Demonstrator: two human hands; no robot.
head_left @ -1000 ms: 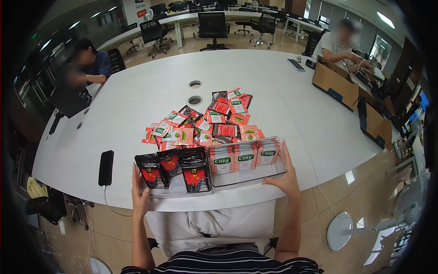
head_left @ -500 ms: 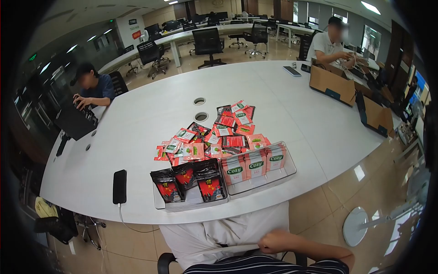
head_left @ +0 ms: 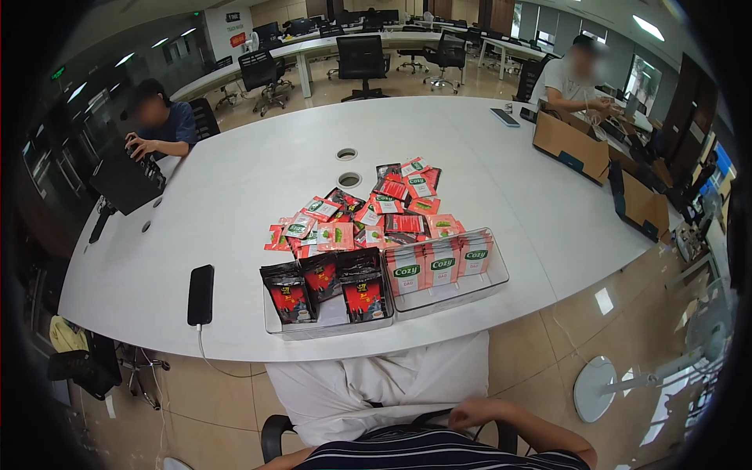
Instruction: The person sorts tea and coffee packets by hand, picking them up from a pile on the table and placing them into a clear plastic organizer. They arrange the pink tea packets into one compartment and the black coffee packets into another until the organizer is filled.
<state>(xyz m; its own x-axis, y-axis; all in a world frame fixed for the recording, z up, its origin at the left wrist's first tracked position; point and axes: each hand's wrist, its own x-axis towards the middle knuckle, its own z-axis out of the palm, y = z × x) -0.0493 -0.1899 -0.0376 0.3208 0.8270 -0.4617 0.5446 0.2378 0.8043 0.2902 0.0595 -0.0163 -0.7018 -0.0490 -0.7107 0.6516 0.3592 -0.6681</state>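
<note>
My right hand (head_left: 472,413) is over my lap near the waist, fingers curled down; whatever it may hold is hidden. Of my left arm only a bit of forearm (head_left: 283,460) shows at the bottom edge, and the hand is out of view. On the table beyond my lap stand two clear plastic bins. The left bin (head_left: 329,333) holds black and red coffee pouches (head_left: 364,300). Upright pink and white Cozy tea sachets (head_left: 442,265) stand in rows in the right bin (head_left: 489,291). Behind both bins lies a loose heap of mixed sachets (head_left: 335,235).
A phone (head_left: 200,294) with a white cable lies left of the bins. Two round cable holes (head_left: 348,180) are in the table (head_left: 258,172). One person (head_left: 164,125) sits at the left with a black box; another (head_left: 564,86) sits at the right behind open cardboard boxes (head_left: 570,145).
My right hand has drawn slightly back toward my waist, and the white strip that ran from it no longer shows. My left forearm has come into view. The camera has tilted a little; the bins stay put.
</note>
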